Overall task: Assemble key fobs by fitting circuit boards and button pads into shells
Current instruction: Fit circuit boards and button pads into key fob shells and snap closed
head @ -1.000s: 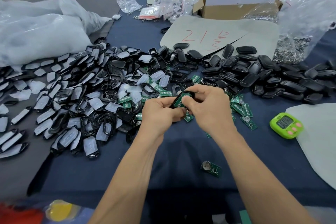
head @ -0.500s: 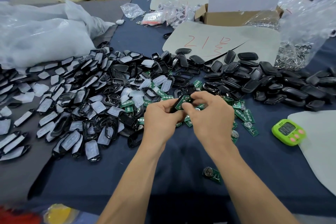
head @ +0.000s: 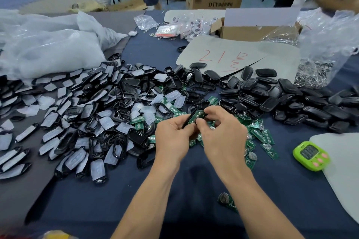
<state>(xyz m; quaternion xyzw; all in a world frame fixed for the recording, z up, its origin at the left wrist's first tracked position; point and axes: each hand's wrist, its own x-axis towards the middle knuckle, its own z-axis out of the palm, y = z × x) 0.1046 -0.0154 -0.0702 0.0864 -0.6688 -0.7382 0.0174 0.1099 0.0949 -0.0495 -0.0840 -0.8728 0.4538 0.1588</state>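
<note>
We are partway through one fob, held at the centre of the frame just above the tabletop [head: 116, 200]. Our left grip [head: 172, 136] is curled round a black shell [head: 188, 120]. Our right grip [head: 223, 134] pinches the green circuit board [head: 197, 115], which lies tilted in the shell's opening. Fingers cover the board's edges, so we cannot tell whether it is fully seated. We judge this to be the board-fitting step, not yet finished.

Of the whole job, much is left. Left of centre spreads a large heap of shells with white button pads [head: 73, 128] in them, which look to us like pad-fitted halves awaiting boards. Loose pads [head: 174, 98] and empty frames [head: 161, 107] lie above our grips. Loose boards [head: 260, 134] are scattered to the right of them, with one more board [head: 227, 202] alone at lower centre. At right a heap of plain black shells [head: 291, 99] stretches to the frame edge; we cannot tell whether these are finished fobs or back halves. A green timer [head: 310, 156] sits at the right.
</note>
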